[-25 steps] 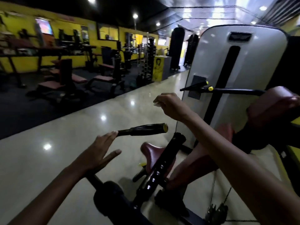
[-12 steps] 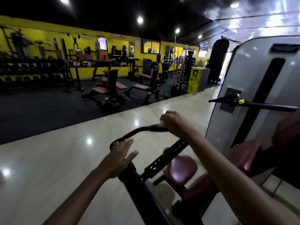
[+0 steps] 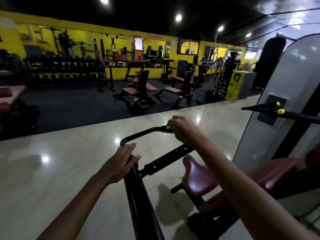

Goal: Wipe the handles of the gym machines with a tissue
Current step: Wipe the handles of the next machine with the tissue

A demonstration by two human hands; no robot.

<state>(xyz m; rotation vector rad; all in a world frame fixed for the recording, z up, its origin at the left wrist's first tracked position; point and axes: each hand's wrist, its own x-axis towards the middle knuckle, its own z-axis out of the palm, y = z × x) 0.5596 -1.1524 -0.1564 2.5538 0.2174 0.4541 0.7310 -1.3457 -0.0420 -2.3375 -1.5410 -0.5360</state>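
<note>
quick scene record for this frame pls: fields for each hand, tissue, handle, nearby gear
right hand: grips the handle, a bit of white tissue showing at its fingers
left hand: fingers straight, resting on the black machine arm
handle: black bent bar, mostly bare left of the grip
seat: maroon pad, right of arm
second handle: yellow-capped, untouched

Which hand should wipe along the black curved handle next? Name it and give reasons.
The right hand. It already grips the black curved handle with the white tissue pinched at its fingers. The left hand rests flat on the black machine arm, holding nothing, so it can steady.
</note>
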